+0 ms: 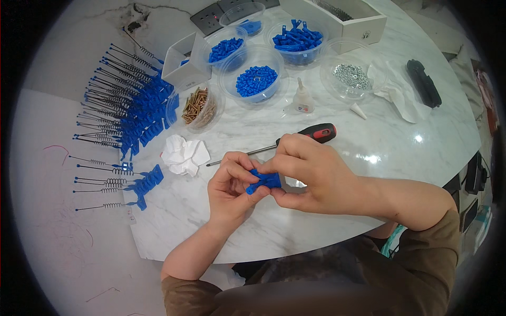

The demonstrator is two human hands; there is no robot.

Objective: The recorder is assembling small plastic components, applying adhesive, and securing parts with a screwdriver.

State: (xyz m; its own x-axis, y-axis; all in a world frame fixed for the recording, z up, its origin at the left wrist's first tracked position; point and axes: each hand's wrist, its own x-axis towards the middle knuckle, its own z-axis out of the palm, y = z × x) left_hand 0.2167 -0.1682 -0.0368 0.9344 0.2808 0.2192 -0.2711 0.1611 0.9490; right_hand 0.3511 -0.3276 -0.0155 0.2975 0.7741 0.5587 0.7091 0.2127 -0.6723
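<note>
Between my two hands is a blue plastic part, held near the front middle of the marble table. My left hand pinches its left side with thumb and fingers. From the right, my right hand closes on the same part, its fingertips covering much of the upper edge. Just beyond my hands lies a screwdriver with a black and red handle, its shaft pointing left. A crumpled white tissue rests left of the screwdriver's tip.
Behind stand clear tubs of brass-coloured screws, small blue pieces, blue clips and metal nuts. A small glue bottle stands before them. Blue parts with springs and rods line the left edge. A black case lies right.
</note>
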